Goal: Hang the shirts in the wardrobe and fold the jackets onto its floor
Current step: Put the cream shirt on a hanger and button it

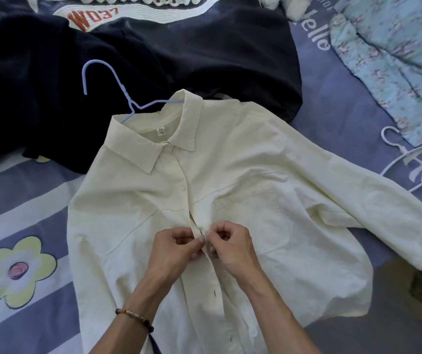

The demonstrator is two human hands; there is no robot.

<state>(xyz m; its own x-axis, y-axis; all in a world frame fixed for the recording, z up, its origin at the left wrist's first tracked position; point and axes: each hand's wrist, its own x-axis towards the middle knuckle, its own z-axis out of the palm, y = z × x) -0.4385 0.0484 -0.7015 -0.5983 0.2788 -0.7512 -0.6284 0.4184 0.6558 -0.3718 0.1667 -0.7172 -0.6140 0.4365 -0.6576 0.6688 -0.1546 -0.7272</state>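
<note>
Step in hand, by my read: buttoning the cream cotton collared shirt [230, 159] so it sits right on its hanger before going to the wardrobe. Shirt lies face-up mid-scene on the striped purple bedsheet w/ flower print [18, 200], collar at the far side, hem near. A pale blue wire hanger [118, 84] is already threaded thru the neck, hook poking out far-left over the navy jacket.

Left hand [176, 249] pinches the left edge of the placket; right hand [230, 245] pinches the right edge just opposite, fingers of both curled tight on fabric, nearly touching. One button further up looks done; buttonholes nearer the hem are open.

Next move likely calls for pushing the button thru its hole, a fine two-finger job, then lifting by the hook w/o the shirt sliding off.

Count: 1 cream shirt, 1 navy jacket w/ white and orange lettering [153, 54] far-left, 2 hangers (blue one + a white wire hanger [393, 146] far-right), 1 light blue floral quilt [396, 60]. Wardrobe not in view.
</note>
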